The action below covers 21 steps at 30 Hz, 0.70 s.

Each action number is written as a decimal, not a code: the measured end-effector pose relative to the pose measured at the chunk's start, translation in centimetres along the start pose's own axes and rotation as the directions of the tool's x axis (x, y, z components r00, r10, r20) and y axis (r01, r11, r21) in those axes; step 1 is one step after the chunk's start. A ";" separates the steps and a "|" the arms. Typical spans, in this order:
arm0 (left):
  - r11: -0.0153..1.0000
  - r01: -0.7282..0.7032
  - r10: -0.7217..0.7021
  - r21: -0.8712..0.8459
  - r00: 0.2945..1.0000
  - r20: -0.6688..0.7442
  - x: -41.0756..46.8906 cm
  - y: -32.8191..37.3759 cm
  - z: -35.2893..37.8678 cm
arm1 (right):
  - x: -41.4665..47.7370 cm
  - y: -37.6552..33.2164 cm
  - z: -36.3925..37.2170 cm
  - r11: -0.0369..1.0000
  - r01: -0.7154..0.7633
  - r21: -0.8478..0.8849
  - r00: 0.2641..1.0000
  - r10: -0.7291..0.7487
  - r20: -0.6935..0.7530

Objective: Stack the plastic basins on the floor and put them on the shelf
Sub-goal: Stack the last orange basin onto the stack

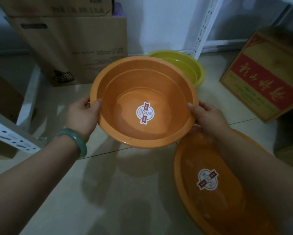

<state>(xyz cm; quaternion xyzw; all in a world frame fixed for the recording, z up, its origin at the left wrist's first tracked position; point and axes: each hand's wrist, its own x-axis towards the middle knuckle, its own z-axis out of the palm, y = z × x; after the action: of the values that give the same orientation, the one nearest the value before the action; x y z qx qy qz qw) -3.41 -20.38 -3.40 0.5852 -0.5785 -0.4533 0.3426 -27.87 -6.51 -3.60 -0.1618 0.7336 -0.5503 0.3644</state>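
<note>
An orange plastic basin with a round sticker inside is held above the tiled floor. My left hand grips its left rim, thumb inside. On the opposite rim my right hand holds it the same way. A second, larger orange basin with the same sticker rests on the floor at the lower right, partly hidden under my right forearm. Behind the held basin a yellow-green basin sits on the floor, its near side hidden.
Stacked brown cardboard boxes stand at the back left. A yellow and red box sits at the right. A white perforated shelf upright rises behind the green basin; another white shelf rail lies at the left.
</note>
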 end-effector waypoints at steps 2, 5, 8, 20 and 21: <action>0.998 -0.065 0.065 -0.015 0.997 0.033 -1.4 1.7 0.5 | -1.2 -0.9 -2.1 0.999 0.038 -0.018 0.999 -0.038 -0.034; 0.990 -0.137 0.141 -0.043 0.985 0.097 -3.6 4.2 1.3 | -3.2 -2.1 -5.4 0.998 0.065 -0.023 0.994 -0.067 -0.089; 0.979 -0.192 0.201 -0.070 0.967 0.159 -5.9 6.3 2.4 | -5.6 -3.2 -8.9 0.996 0.078 -0.037 0.983 -0.083 -0.165; 0.962 -0.263 0.270 -0.073 0.875 0.401 -13.7 7.2 8.0 | -13.4 -0.9 -18.9 0.997 0.037 -0.071 0.900 -0.064 -0.431; 0.962 -0.265 0.266 -0.063 0.866 0.423 -14.2 6.8 8.3 | -13.8 -0.2 -19.3 0.998 0.013 -0.069 0.900 -0.042 -0.434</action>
<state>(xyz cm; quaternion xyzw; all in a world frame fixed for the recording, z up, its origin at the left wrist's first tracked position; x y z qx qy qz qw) -12.45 -5.96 1.87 0.3862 -0.7136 -0.5198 0.2673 -32.25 15.55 4.04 -0.0566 0.8115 -0.5536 0.1781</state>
